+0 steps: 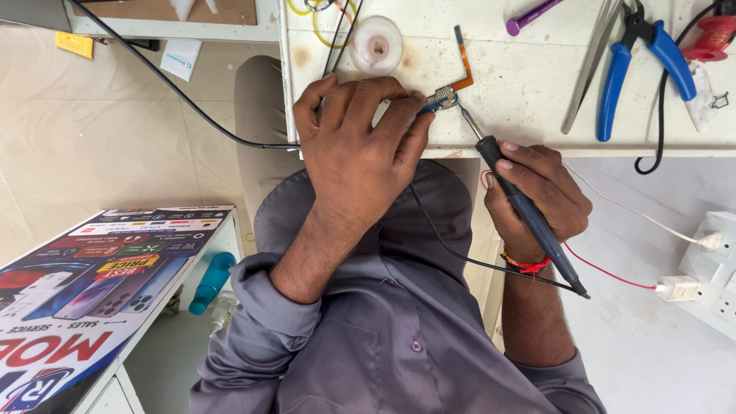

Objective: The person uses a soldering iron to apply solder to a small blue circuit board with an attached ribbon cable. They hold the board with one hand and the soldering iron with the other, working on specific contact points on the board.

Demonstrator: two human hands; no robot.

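Observation:
My left hand [360, 146] rests on the white workbench edge [529, 149], fingers pinched on a thin blue-handled tool whose tip presses a small circuit part [443, 97] with an orange flex strip. My right hand [540, 195] grips a dark soldering iron [529, 211] like a pen. The iron's metal tip touches the small circuit part from the right. A black cable runs from the iron's rear end across my lap.
On the bench lie blue-handled pliers [640, 57], metal tweezers [590, 65], a purple tool [529, 15], a solder reel [377, 44] and a red spool [713, 34]. A wall power strip [709, 264] with plugs is at right. A printed board [92, 291] and teal bottle [211, 282] sit at left.

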